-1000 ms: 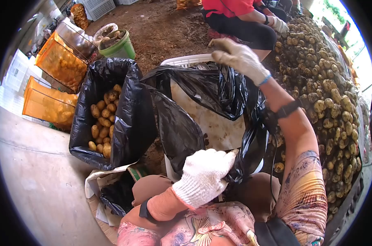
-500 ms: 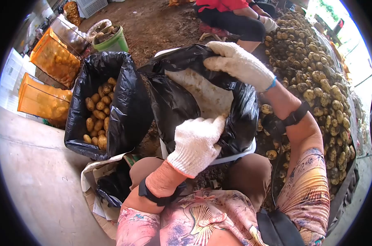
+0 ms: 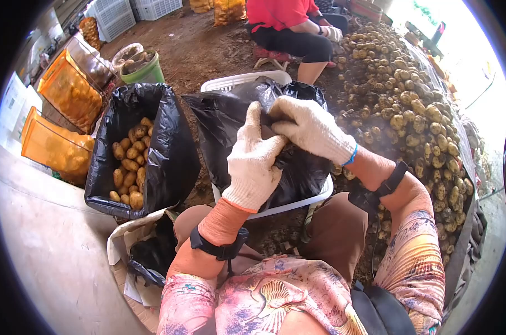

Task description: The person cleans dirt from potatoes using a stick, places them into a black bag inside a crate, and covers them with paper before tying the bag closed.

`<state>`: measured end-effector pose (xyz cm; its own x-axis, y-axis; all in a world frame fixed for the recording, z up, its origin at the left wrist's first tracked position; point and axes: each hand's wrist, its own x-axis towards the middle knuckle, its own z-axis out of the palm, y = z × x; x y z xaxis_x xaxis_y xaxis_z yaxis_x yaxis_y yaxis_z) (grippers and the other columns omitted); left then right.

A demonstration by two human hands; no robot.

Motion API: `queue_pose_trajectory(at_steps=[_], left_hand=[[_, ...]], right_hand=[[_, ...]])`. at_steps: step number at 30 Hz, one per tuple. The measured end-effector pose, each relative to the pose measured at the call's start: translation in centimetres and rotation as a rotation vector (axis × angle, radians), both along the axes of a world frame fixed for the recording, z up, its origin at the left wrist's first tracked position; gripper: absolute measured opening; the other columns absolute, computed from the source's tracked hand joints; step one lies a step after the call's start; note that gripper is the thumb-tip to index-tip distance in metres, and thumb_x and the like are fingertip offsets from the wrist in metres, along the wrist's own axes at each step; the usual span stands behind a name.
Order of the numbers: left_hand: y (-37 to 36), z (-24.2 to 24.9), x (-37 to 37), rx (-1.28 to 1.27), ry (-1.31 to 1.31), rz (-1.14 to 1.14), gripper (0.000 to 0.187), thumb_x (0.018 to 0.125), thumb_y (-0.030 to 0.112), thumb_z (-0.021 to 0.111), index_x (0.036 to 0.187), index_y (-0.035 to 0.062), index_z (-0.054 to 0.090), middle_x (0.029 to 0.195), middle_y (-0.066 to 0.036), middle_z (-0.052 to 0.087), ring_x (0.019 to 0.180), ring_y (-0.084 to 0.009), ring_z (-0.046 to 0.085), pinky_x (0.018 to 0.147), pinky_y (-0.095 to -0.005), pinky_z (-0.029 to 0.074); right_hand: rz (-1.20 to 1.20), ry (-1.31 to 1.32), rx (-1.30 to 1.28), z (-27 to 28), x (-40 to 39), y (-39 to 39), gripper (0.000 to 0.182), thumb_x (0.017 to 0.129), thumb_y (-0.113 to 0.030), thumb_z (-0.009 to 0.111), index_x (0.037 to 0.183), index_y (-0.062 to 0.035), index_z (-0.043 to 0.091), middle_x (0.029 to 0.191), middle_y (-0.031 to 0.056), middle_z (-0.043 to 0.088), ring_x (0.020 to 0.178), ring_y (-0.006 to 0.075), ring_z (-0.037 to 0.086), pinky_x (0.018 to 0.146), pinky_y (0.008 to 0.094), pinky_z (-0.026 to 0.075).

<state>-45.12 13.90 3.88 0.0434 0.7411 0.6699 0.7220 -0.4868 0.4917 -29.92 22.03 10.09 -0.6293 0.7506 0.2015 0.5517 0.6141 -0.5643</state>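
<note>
A black plastic bag [image 3: 219,125] is spread over a white plastic crate [image 3: 297,207], covering its inside. My left hand [image 3: 253,159], in a white knitted glove, pinches the plastic near the middle, its index finger pointing away from me. Touching it from the right is my right hand [image 3: 311,131], gloved too, its fingers curled on a gathered part of the bag. The folds between the two hands are partly hidden. To the left stands a container lined with a black bag [image 3: 172,151], with potatoes [image 3: 131,162] inside.
A big heap of potatoes [image 3: 426,128] lies at the right. Ahead, a seated person in a red top [image 3: 278,14] wears gloves. Orange mesh sacks [image 3: 71,92], a green bucket [image 3: 147,70] and grey crates [image 3: 110,19] stand at the left and back.
The bag's mouth, spread wide before with a pale inside showing, is now drawn together over the crate. My right hand came nearer and my left hand moved forward, so they meet. The view shifted slightly.
</note>
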Motion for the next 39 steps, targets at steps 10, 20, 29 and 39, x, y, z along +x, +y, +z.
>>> queue_pose_trajectory(at_steps=[10,20,29,39], left_hand=[[1.4,0.4,-0.8,-0.101,-0.122,-0.233,0.023,0.075,0.004,0.076,0.097,0.0039,0.069,0.11,-0.017,0.063,0.097,-0.038,0.065,0.083,-0.0393,0.054],[1.7,0.6,-0.8,-0.091,0.039,-0.094,0.024,0.072,-0.001,0.077,0.094,0.0002,0.068,0.102,-0.017,0.064,0.089,-0.0336,0.066,0.077,-0.0353,0.054],[2.8,3.5,-1.7,-0.453,0.136,-0.342,0.025,0.078,0.009,0.076,0.099,0.0032,0.066,0.111,-0.017,0.063,0.096,-0.0363,0.066,0.081,-0.0398,0.054],[5.4,1.6,-5.7,-0.97,-0.404,-0.329,0.031,0.084,-0.001,0.071,0.114,0.0025,0.066,0.122,-0.019,0.061,0.105,-0.0267,0.067,0.08,-0.0306,0.058]], right_hand=[[0.056,0.398,0.09,0.8,0.8,-0.8,0.015,0.083,-0.009,0.071,0.097,-0.0058,0.068,0.087,0.0093,0.069,0.083,0.0202,0.069,0.077,0.0313,0.054],[-0.119,-0.314,0.461,-5.5,5.5,7.9,0.106,0.058,-0.017,0.084,0.151,-0.0151,0.034,0.145,0.0195,0.043,0.13,0.04,0.047,0.106,0.0452,0.043],[0.416,0.176,0.49,-7.3,-2.5,9.5,0.081,0.074,-0.018,0.072,0.149,-0.019,0.04,0.146,0.0259,0.041,0.129,0.0458,0.046,0.107,0.0475,0.04],[0.292,1.155,-0.646,-13.3,0.9,12.9,0.043,0.106,-0.038,0.045,0.097,0.0015,0.058,0.111,0.0179,0.066,0.108,0.0257,0.062,0.102,0.0399,0.046]])
